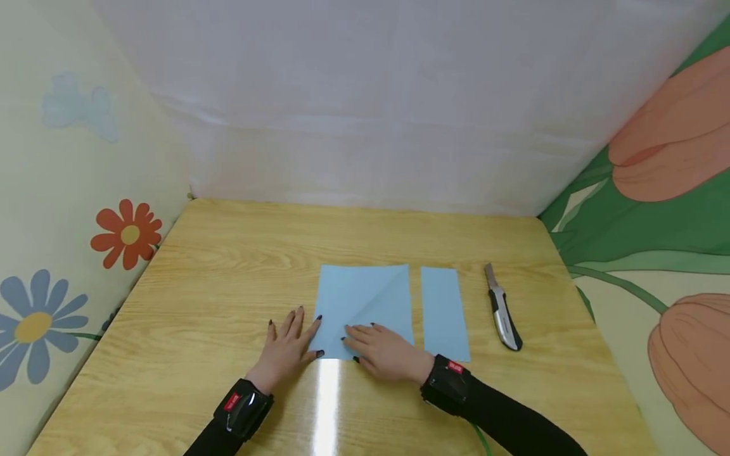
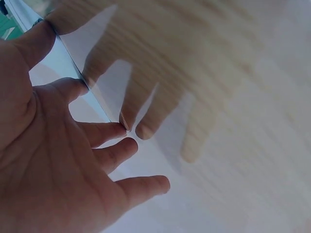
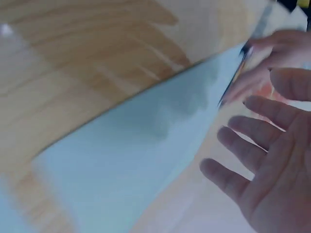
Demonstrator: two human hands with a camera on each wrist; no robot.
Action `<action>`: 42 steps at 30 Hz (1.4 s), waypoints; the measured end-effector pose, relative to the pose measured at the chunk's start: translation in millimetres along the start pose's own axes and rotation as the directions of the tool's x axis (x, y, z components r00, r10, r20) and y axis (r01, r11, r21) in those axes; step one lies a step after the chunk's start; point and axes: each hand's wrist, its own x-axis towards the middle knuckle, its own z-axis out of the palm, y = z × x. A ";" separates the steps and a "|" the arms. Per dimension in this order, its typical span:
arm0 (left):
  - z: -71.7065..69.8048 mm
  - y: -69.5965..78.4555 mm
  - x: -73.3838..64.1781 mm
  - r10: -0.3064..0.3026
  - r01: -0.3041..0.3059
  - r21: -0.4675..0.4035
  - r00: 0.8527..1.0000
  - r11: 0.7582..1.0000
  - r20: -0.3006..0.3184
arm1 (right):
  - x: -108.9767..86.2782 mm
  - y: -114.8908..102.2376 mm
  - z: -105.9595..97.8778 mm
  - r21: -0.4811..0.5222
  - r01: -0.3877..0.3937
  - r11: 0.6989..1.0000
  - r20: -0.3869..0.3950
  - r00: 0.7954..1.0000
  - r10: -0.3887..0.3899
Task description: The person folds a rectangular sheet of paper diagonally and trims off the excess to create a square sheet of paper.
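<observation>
A light blue square sheet of paper (image 1: 365,288) lies on the table with a diagonal crease running up to its top right corner. At its left edge is my left hand (image 1: 285,348), fingers spread, with the thumb and index fingertips touching the paper near the lower left corner. My right hand (image 1: 384,351) is over the lower right part of the sheet, its fingers extended to the left. In the right wrist view the fingers (image 3: 243,145) look straight and hold nothing; firm contact with the paper cannot be told. The left palm (image 2: 53,160) also grips nothing.
To the right of the sheet lies a narrow blue paper strip (image 1: 445,310). Farther right is a utility knife (image 1: 502,313) with its blade out, pointing away. The glossy wooden table (image 1: 245,253) meets a white cloth (image 1: 365,158) at the back. Flowered panels flank both sides.
</observation>
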 end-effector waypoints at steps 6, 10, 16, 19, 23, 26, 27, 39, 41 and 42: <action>0.6 -0.9 -0.8 -0.004 0.004 -0.016 1.000 1.000 0.009 | 29.0 -18.0 9.3 -0.020 0.052 0.998 0.109 0.993 -0.050; 1.7 -0.7 0.3 0.003 -0.002 -0.019 1.000 1.000 0.014 | 32.8 -16.9 16.2 0.023 0.033 0.999 0.136 0.990 -0.036; 1.0 0.4 1.5 -0.005 0.005 -0.003 1.000 1.000 0.000 | 29.5 -5.4 20.3 0.083 -0.019 0.996 0.148 0.989 0.007; -0.6 1.1 0.7 -0.006 0.006 0.004 1.000 1.000 -0.008 | 25.9 4.7 20.8 0.102 -0.072 0.992 0.145 0.988 0.057; -3.2 1.4 -0.4 -0.010 0.010 0.011 1.000 1.000 -0.002 | 20.1 21.7 21.0 0.128 -0.132 0.983 0.132 0.985 0.115; -4.8 1.5 -0.6 -0.007 0.007 0.004 1.000 1.000 0.003 | 16.9 36.8 19.7 0.161 -0.185 0.969 0.127 0.978 0.165; -5.1 1.4 -0.8 -0.006 0.006 0.004 1.000 1.000 0.006 | 16.3 41.6 18.5 0.175 -0.206 0.963 0.125 0.975 0.186; -4.8 1.7 -2.4 0.000 0.000 0.002 1.000 1.000 0.000 | 10.5 91.0 24.2 0.229 -0.412 0.882 0.096 0.911 0.401; -4.8 1.7 -2.5 -0.001 0.001 0.001 1.000 1.000 0.000 | 8.8 96.4 25.2 0.240 -0.442 0.864 0.094 0.897 0.433; -4.8 1.6 -2.7 -0.002 0.002 -0.002 1.000 1.000 0.001 | 8.1 98.3 25.6 0.246 -0.453 0.857 0.094 0.891 0.444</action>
